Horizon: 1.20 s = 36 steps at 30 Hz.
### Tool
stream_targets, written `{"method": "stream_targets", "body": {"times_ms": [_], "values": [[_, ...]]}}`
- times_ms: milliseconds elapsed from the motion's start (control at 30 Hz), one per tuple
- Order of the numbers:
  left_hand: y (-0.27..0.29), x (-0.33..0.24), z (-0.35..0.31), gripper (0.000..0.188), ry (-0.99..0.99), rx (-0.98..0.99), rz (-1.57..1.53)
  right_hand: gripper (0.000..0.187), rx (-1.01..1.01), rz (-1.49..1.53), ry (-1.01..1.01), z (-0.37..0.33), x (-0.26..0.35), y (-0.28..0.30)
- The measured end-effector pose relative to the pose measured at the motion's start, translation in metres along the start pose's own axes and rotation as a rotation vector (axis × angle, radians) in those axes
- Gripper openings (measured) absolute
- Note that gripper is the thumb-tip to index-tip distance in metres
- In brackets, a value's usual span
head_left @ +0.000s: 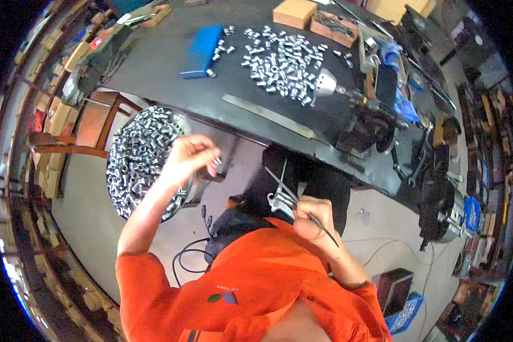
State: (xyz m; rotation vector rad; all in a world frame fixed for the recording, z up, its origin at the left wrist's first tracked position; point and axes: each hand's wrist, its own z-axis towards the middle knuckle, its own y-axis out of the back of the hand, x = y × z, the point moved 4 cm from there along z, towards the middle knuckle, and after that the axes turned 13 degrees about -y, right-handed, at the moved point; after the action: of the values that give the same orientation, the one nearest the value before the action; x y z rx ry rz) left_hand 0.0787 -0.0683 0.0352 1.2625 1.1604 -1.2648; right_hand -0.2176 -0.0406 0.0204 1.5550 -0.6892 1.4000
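My left hand (194,155) is raised beside the right edge of a round container heaped with small shiny metal fittings (139,162). Its thumb and fingers pinch a small metal fitting (218,161), mostly covered by the fingertips. In front of my body, my right hand (314,219) is wrapped round a silvery metal tool (281,202) with a ring-like part at one end. A thin dark rod (326,232) sticks out of the other side of that fist. The tool's exact kind is unclear, since my fingers hide its middle.
On the dark workbench (154,74) lies a pile of similar fittings (282,62), with a blue box (203,51) to its left. A flat metal bar (268,115) rests near the front edge. A vise (367,128) stands to the right. A wooden chair (97,122) is behind the container.
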Motion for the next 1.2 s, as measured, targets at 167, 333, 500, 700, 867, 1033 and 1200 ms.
{"method": "stream_targets", "body": {"times_ms": [167,333,500,700,867,1033,1200], "values": [[-0.078,0.021,-0.021,0.017,0.172,0.152,-0.577,0.025,0.075,0.026,0.000,0.001,0.003,0.003],[-0.104,0.030,-0.031,0.032,0.225,0.155,-0.737,0.024,0.107,0.009,-0.026,-0.001,-0.004,0.005],[-0.102,0.048,-0.032,0.033,0.229,0.090,-0.673,0.022,0.112,0.014,-0.063,0.000,-0.006,0.001],[-0.095,0.049,-0.029,0.026,0.160,0.065,-0.457,0.022,0.130,-0.114,-0.052,0.005,-0.005,-0.002],[-0.099,0.033,-0.026,0.017,0.055,0.153,-0.141,0.021,0.110,-0.218,-0.048,0.004,-0.008,-0.009],[-0.101,0.030,-0.025,0.021,-0.037,0.268,-0.004,0.018,0.075,-0.214,-0.059,0.000,-0.010,-0.012],[-0.107,0.032,-0.024,0.023,0.027,0.280,-0.069,0.019,0.043,-0.223,-0.038,0.000,-0.007,-0.010]]}}
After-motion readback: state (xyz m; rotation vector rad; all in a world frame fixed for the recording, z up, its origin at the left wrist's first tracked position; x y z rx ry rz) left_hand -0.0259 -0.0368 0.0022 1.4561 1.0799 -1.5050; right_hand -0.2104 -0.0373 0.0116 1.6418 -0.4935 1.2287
